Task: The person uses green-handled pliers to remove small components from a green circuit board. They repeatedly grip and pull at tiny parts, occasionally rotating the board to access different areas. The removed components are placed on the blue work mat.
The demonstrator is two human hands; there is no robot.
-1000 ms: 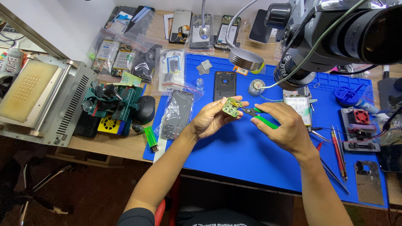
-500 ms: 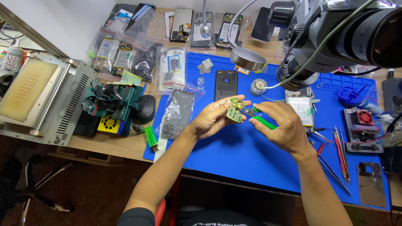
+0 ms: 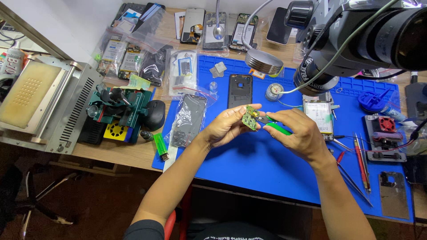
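My left hand (image 3: 227, 126) holds a small green circuit board (image 3: 251, 118) upright above the blue work mat (image 3: 249, 164). My right hand (image 3: 300, 133) grips a green-handled tool (image 3: 276, 128) whose dark tip touches the board's right edge. Both hands hover over the middle of the mat, just below a black phone frame (image 3: 239, 90) that lies flat on it.
A microscope head (image 3: 356, 40) hangs at the upper right. Tweezers and red-handled tools (image 3: 358, 162) lie at the right. Bagged phone parts (image 3: 189, 113) and a green lighter (image 3: 161, 146) sit at the left. A grey metal machine (image 3: 42, 104) stands far left.
Both hands stay together on the board and tool; they have shifted only slightly as the camera view moved.
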